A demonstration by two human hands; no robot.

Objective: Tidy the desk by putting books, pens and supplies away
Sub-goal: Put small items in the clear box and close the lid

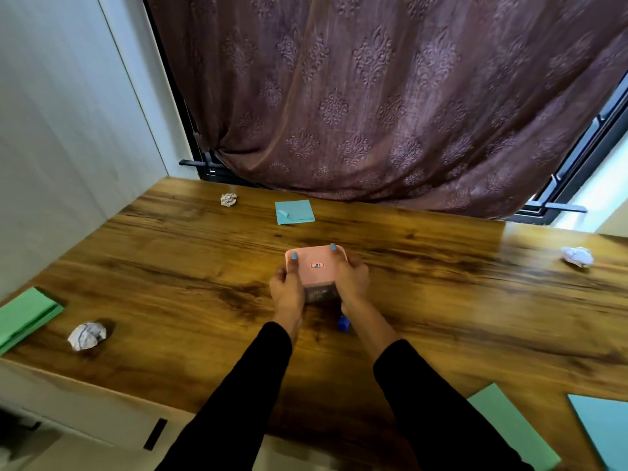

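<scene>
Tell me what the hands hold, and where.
Both hands, left hand and right hand, grip a small pink box by its opposite sides, thumbs on its lid.

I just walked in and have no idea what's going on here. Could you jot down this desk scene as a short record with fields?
surface: wooden desk
held item: pink box, gripped at its sides
left hand: on the box's left side
right hand: on the box's right side
under the wrists: small blue object, kind unclear
crumpled paper balls: three
sticky notes: blue pad at the far edge
backdrop: brown patterned curtain
</scene>
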